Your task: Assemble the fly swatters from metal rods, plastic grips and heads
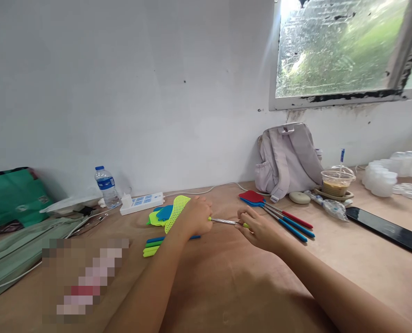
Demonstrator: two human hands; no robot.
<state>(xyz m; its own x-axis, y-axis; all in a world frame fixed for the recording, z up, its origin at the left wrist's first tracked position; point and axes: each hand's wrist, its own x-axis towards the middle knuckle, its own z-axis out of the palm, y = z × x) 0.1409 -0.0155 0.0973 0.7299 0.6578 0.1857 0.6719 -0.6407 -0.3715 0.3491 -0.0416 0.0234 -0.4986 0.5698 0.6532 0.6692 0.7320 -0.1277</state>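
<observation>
A yellow-green fly swatter (pixel 178 209) with a perforated head is held between my two hands. My left hand (pixel 199 215) is closed around the base of its head, hiding the joint. A thin metal rod (pixel 224 221) runs across to my right hand (pixel 257 227), whose fingers are closed on the yellow-green handle end. Under and beside the held head lie loose blue (pixel 164 213) and yellow-green swatter heads (pixel 154 218). Nearer me, blue, green and yellow handles (pixel 152 252) lie side by side, partly behind my left forearm. Right of my hands rest red and blue swatters (pixel 252 197) with metal rods.
At the back stand a water bottle (pixel 107 187), a white power strip (pixel 143 202) and a backpack (pixel 289 159). To the right are a drink cup (pixel 336 182), a black phone (pixel 388 229) and several white plastic bottles (pixel 381 180). Green cloth (pixel 15 252) lies left.
</observation>
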